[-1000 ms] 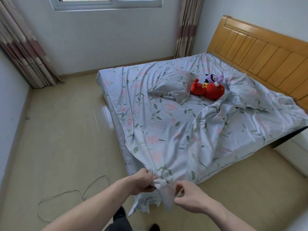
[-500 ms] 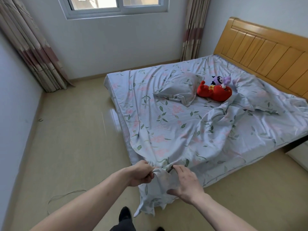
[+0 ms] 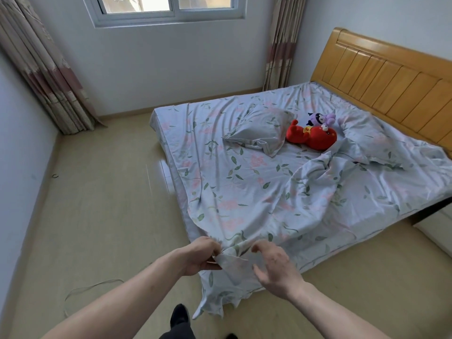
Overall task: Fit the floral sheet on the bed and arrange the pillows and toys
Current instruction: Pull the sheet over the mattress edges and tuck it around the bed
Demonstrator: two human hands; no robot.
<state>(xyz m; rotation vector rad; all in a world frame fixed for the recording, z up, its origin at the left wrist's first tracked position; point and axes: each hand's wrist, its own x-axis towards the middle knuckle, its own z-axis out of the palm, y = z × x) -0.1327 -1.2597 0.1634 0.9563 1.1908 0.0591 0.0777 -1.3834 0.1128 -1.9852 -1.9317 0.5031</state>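
The floral sheet (image 3: 244,192) lies rumpled over the bed, its near corner hanging toward the floor. My left hand (image 3: 201,255) grips that bunched corner. My right hand (image 3: 275,267) hovers just right of it, fingers spread and loosely bent, fingertips at the fabric's edge. One pillow (image 3: 261,129) lies mid-bed, a second pillow (image 3: 367,140) near the headboard. A red plush toy (image 3: 311,137) and a small purple plush toy (image 3: 320,118) sit between them. A raised fold of sheet runs across the bed's right half.
A wooden headboard (image 3: 391,77) stands at the right. Curtains (image 3: 41,69) hang beside the window (image 3: 166,8). A thin cord (image 3: 85,289) lies looped on the tan floor at the left. My dark shoe (image 3: 179,316) is below the sheet corner.
My view has lifted and shifted left. My right hand has let go of the corner and opened, fingers now spread beside it. The left hand keeps its grip.
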